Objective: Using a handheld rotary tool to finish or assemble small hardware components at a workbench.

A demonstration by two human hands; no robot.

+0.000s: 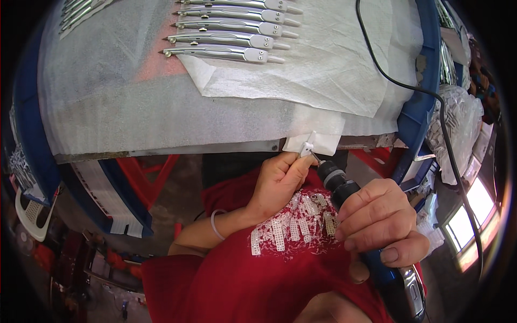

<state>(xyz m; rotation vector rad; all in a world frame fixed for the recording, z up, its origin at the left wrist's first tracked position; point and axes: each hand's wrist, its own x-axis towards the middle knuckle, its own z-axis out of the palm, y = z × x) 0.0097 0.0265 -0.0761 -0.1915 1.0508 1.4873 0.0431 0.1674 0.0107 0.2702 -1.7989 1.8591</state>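
Note:
My left hand [280,180] is closed around a drawing compass [307,148] at the table's front edge. Only its pale hinge end and short handle stick out past my fingertips; the legs are hidden in the hand. In my right hand [379,215] is a corded electric screwdriver [344,188], black at the nose and blue along the body. Its thin bit [316,158] points up and left to the compass's hinge; whether it touches a screw is too small to tell. Beneath the hinge lies a small white pad [326,137].
Several silver compasses [226,39] lie in a row on a white sheet [323,70] atop the table [134,124]. More compasses [81,13] lie at the far left. A black cable [396,81] crosses the right side. Blue bins [425,107] flank the table; a plastic bag [458,118] hangs at right.

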